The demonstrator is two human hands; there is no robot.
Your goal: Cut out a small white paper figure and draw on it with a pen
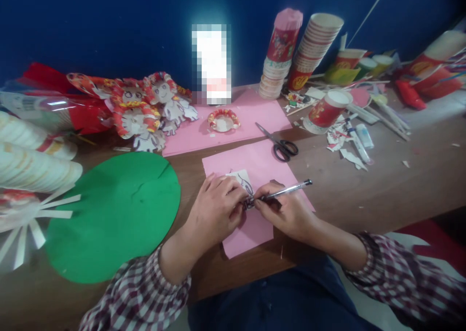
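My right hand (286,212) is closed around a pen (291,188), its tip down on a small white piece of paper (241,179) with dark drawn lines. With curled fingers, my left hand (218,205) holds that paper from the left side and hides part of it. Under both hands lies a pink sheet (251,236). Black-handled scissors (279,144) rest across its upper edge. Beyond them, a red patterned ring cut from a paper cup (224,121) sits on another pink sheet (255,112).
A green disc (120,219) lies at left beside stacked paper cups (36,161). Several paper dolls with red rings (145,103) stand behind it. Cup stacks (315,49), a red cup (329,110), glue tubes (359,141) and paper scraps (353,157) are at right.
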